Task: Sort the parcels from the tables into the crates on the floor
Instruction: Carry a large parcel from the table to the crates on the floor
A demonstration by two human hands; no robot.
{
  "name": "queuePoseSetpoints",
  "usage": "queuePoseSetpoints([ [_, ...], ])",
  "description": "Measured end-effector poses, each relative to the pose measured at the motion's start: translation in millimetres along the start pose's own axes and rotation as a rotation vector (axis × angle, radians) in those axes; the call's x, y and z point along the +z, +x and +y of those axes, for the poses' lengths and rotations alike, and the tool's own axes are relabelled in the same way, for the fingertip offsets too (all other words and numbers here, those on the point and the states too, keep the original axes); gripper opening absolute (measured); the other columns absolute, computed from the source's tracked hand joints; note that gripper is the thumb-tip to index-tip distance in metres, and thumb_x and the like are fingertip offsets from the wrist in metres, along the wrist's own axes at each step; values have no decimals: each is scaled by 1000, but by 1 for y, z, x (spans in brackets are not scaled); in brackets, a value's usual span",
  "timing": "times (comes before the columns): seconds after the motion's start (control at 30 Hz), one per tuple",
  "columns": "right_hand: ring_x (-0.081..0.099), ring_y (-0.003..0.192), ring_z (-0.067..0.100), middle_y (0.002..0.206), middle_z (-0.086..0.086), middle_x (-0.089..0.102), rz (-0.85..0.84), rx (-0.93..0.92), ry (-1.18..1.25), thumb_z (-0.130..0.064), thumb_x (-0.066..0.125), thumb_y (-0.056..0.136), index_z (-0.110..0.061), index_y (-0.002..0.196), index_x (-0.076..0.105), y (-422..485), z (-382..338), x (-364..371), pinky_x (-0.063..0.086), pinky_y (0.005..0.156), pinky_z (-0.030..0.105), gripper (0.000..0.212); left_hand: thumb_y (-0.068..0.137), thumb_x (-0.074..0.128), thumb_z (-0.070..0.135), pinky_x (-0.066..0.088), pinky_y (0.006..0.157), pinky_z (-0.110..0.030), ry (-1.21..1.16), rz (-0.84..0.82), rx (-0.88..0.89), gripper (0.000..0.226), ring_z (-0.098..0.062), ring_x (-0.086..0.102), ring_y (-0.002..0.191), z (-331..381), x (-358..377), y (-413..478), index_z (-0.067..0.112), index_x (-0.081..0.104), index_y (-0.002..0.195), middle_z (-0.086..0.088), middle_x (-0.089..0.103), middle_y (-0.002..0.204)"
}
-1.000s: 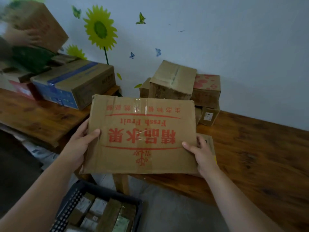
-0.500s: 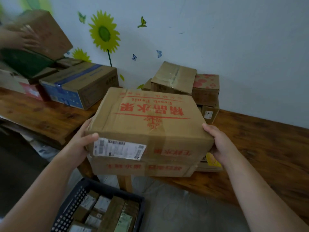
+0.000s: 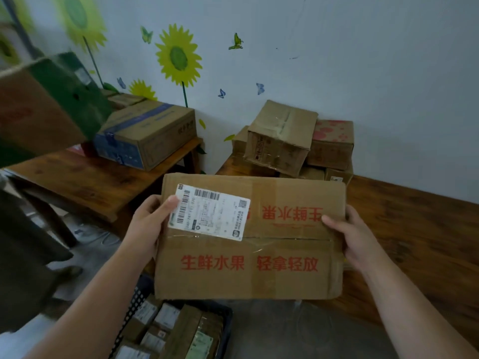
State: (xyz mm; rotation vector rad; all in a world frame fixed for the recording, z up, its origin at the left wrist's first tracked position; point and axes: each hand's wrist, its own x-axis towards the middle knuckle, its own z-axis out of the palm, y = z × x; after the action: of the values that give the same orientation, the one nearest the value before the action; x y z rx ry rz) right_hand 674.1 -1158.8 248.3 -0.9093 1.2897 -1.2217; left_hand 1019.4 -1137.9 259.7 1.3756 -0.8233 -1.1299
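Fruit box [image 3: 248,255] turned over since 1.0 s ago. The "Fresh Fruit" face is out of view. The taped seam face with the shipping label [image 3: 210,212] now faces the camera, above the crate [image 3: 131,310].

Left hand [image 3: 147,224] regripped, thumb now on the label's edge. Right hand [image 3: 355,239] thumb now on the seam face.

Up and left of the crate, another person's green-and-brown box [image 3: 49,104], blurred, has apparently swung nearer.

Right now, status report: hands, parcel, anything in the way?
Left hand, right hand grip the fruit box. Crate below, part full. Another person's box close at left.
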Motion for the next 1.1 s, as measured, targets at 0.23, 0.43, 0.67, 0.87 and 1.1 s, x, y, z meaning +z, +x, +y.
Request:
queuePoseSetpoints([
  [0.23, 63, 104, 25, 113, 4, 65, -69, 56, 38, -15, 51, 95, -36, 117, 54, -6, -1, 8, 52, 79, 45, 30, 95, 52, 29, 52, 85, -46, -6, -122, -104, 24, -25, 68, 95, -2, 2, 3, 41, 55, 115, -1, 72, 104],
  [0.43, 61, 107, 23, 120, 2, 62, 4, 35, 4, -18, 50, 96, -32, 133, 44, -12, -4, 9, 51, 84, 43, 41, 95, 50, 36, 47, 94, -49, 156, -173, -79, 39, -24, 64, 100, 15, 0, 11, 44, 45, 132, 2, 67, 111],
  [0.67, 60, 108, 26, 120, 5, 62, 88, 41, 93, -20, 50, 97, -27, 134, 44, -48, -3, -3, 50, 87, 47, 38, 97, 47, 32, 47, 59, -32, 145, -188, -65, 41, -19, 64, 76, 39, 19, -11, 38, 40, 137, 2, 66, 91],
  [0.87, 61, 105, 25, 117, 4, 63, 132, 2, 130, -23, 49, 97, -28, 130, 46, -119, -2, -50, 51, 80, 45, 33, 98, 46, 34, 52, 58, -32, 163, -262, -17, 39, -18, 67, 72, 38, 42, -78, 45, 37, 133, 2, 66, 99],
  [1.1, 61, 107, 27, 118, 5, 63, 240, -4, 159, -23, 50, 96, -31, 126, 48, -239, 19, -152, 50, 84, 47, 31, 95, 50, 37, 53, 78, -42, 206, -395, -58, 44, -25, 66, 89, -9, 93, -187, 45, 37, 137, -4, 67, 108],
])
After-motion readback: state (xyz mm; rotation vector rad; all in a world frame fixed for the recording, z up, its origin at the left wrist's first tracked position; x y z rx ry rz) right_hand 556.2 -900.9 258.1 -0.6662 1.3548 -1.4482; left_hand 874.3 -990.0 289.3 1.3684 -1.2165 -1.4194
